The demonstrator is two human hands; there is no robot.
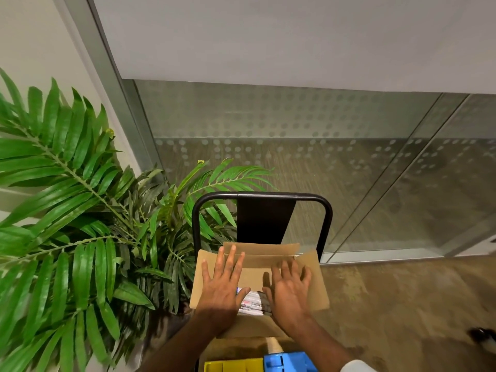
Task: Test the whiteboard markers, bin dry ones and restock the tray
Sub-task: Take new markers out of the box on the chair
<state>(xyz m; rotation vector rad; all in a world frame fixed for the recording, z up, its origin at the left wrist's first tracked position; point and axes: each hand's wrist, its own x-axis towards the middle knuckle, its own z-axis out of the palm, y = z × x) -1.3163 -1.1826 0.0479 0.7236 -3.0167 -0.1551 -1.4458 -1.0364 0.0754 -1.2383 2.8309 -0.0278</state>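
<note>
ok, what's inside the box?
Bundled markers show in the box between the left hand and right hand. Flaps and hands cover the rest, so how many is hidden.

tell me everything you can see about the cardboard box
The cardboard box is plain brown corrugated card, open at the top with its flaps folded outward. It sits just in front of a black tubular handle, beside a leafy plant. Inside, a packed bundle of markers with printed white labels shows between the hands. The left hand lies flat on the left flap; the right hand rests, fingers spread, on the right flap.
</note>
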